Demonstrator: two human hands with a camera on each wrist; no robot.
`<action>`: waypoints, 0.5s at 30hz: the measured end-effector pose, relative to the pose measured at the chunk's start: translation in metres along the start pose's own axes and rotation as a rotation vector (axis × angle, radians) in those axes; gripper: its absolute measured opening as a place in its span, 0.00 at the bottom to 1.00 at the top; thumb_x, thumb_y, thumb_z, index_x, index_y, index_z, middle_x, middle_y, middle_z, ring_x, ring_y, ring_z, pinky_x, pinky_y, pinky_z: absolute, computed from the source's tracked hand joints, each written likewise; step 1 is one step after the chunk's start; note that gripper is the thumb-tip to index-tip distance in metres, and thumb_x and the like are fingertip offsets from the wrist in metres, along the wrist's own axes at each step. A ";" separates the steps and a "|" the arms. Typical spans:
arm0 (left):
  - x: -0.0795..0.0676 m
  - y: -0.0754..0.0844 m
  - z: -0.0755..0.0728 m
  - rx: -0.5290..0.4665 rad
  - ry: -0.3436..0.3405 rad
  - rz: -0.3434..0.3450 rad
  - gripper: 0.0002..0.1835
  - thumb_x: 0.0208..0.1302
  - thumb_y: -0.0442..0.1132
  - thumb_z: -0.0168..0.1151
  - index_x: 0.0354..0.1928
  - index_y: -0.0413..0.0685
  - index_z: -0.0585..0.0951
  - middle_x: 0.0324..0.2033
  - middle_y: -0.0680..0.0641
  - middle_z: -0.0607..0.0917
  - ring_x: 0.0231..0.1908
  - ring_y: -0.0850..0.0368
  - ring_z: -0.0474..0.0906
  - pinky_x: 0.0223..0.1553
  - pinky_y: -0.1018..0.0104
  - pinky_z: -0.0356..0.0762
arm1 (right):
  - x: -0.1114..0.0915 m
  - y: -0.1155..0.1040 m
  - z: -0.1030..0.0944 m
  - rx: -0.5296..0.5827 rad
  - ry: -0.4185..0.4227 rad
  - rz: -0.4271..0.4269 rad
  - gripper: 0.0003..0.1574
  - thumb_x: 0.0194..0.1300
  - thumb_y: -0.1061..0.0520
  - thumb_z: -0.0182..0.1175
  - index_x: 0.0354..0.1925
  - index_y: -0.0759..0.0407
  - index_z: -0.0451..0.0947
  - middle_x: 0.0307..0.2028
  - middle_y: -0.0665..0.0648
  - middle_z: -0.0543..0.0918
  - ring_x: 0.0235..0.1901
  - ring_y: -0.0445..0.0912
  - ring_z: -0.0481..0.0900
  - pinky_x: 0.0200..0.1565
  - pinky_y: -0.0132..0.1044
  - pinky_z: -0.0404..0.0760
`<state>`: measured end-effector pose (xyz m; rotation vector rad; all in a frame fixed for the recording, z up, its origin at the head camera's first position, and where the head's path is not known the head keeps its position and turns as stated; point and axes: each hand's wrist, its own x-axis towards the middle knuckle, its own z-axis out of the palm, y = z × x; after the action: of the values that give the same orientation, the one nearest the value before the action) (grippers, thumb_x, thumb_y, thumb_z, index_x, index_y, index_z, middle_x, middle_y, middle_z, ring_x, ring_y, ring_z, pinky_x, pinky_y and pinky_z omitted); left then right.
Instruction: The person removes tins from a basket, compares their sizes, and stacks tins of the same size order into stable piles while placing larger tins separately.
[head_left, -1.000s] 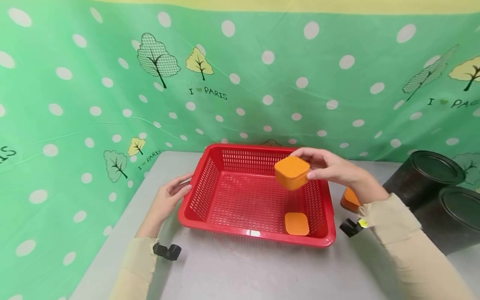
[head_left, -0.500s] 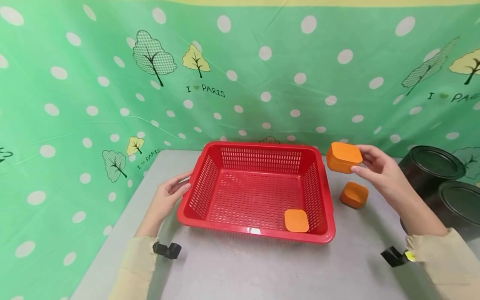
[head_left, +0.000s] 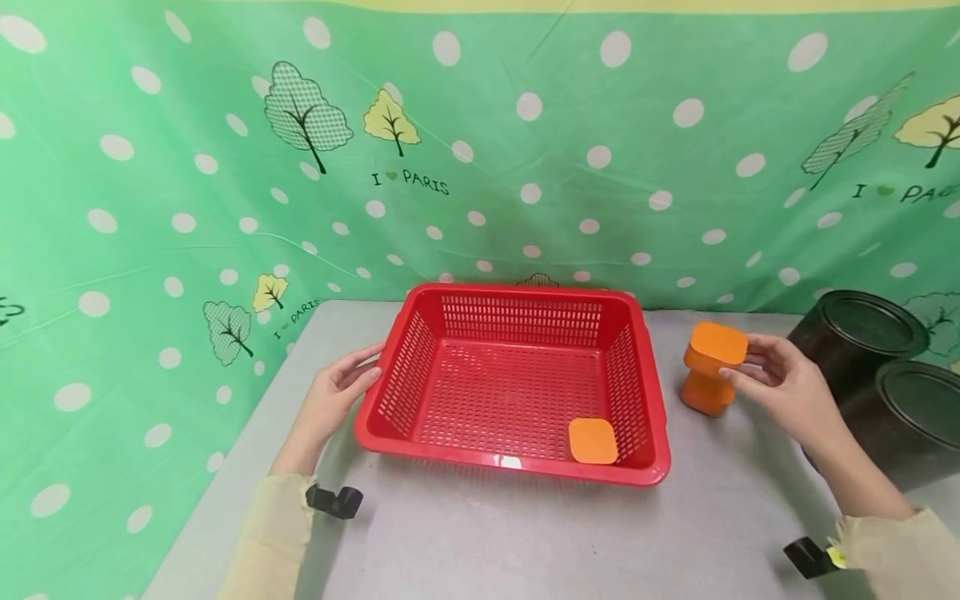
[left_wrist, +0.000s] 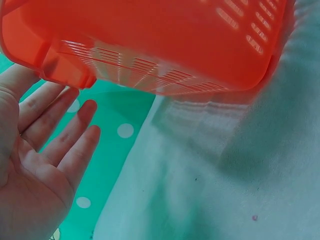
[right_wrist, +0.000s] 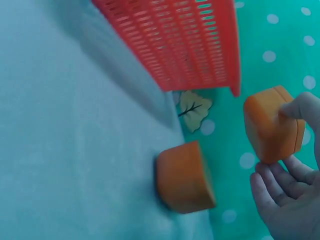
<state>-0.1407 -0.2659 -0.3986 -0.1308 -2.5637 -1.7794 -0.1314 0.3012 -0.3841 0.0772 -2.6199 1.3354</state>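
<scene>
My right hand [head_left: 787,387] grips a rounded square orange box with a lid [head_left: 717,343] between thumb and fingers. A second orange box [head_left: 705,394] sits on the table right of the basket. In the right wrist view, the held box [right_wrist: 272,125] is clearly apart from the standing box [right_wrist: 182,177]. My left hand [head_left: 333,400] is at the left rim of the red perforated plastic basket [head_left: 512,468]. In the left wrist view its fingers [left_wrist: 70,137] are extended, and some fingertips go out of sight behind the rim. Inside the basket's front right corner lies an orange rounded square piece [head_left: 592,442].
Two dark cylindrical cans, one at the back [head_left: 862,333] and one in front [head_left: 911,421], stand on the right beside my forearm. Behind the grey table [head_left: 480,533] hangs a green dotted cloth [head_left: 480,167], which also runs along the left side.
My right hand has carried the lidded orange box from above the basket out to the right, then lowered it over the second orange box. The left hand and basket have stayed in place.
</scene>
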 end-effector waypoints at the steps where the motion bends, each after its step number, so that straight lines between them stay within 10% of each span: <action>1: 0.000 0.000 0.000 0.002 0.001 -0.003 0.28 0.72 0.45 0.59 0.70 0.44 0.71 0.68 0.38 0.74 0.53 0.80 0.77 0.53 0.82 0.76 | 0.000 0.002 0.001 -0.014 0.000 0.013 0.39 0.66 0.55 0.67 0.65 0.72 0.62 0.51 0.49 0.78 0.38 0.14 0.70 0.39 0.07 0.72; 5: 0.000 0.000 0.000 0.016 0.002 -0.014 0.28 0.72 0.47 0.59 0.70 0.46 0.71 0.68 0.39 0.74 0.53 0.80 0.76 0.54 0.83 0.75 | -0.002 0.011 0.002 -0.049 -0.018 0.046 0.41 0.66 0.54 0.66 0.65 0.75 0.60 0.58 0.79 0.72 0.37 0.12 0.66 0.37 0.07 0.71; 15: -0.001 0.001 0.000 0.017 0.004 -0.007 0.28 0.72 0.46 0.59 0.70 0.45 0.70 0.69 0.39 0.73 0.53 0.81 0.76 0.54 0.83 0.75 | -0.006 0.023 0.003 -0.113 -0.064 0.099 0.44 0.67 0.49 0.65 0.67 0.75 0.60 0.59 0.80 0.71 0.34 0.11 0.64 0.33 0.08 0.71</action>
<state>-0.1400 -0.2656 -0.3979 -0.1184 -2.5788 -1.7584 -0.1287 0.3124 -0.4057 -0.0279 -2.7805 1.2305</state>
